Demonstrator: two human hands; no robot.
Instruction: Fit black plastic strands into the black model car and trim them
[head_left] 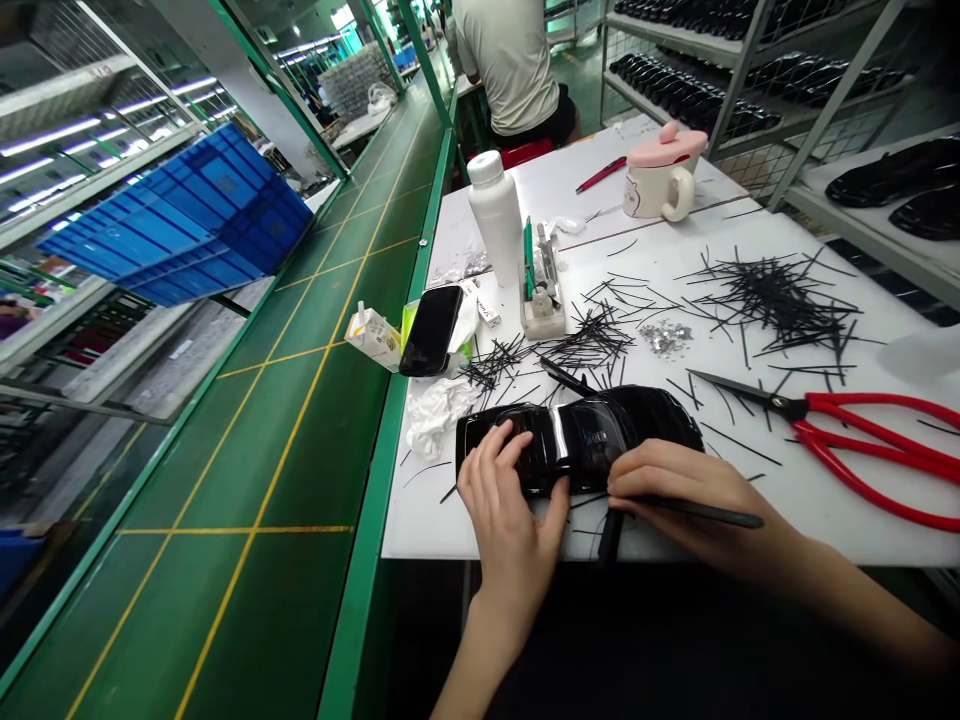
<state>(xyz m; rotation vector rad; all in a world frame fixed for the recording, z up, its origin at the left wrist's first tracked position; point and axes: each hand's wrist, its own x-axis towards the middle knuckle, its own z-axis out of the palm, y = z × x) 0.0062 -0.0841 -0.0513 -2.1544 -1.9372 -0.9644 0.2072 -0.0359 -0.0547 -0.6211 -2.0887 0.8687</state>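
A glossy black model car (652,412) lies near the front edge of the white table. One black flap (566,376) sticks out from its far side and another (611,540) from its near side, like open doors. My left hand (508,500) grips the car's left end, fingers over the top and thumb on the near side. In my right hand (682,495) is a slim black tool (712,512), shaped like tweezers, pinched against the car's near side. Its tip is hidden by my fingers. Thin black strips (600,335) are scattered behind the car.
Red-handled scissors (862,425) lie at right, below a pile of black strips (780,295). Behind stand a tool holder (543,305), white bottle (496,215) and lidded mug (660,180). A phone (431,330) and crumpled tissue (439,412) border the green conveyor (300,400). A person (510,70) sits ahead.
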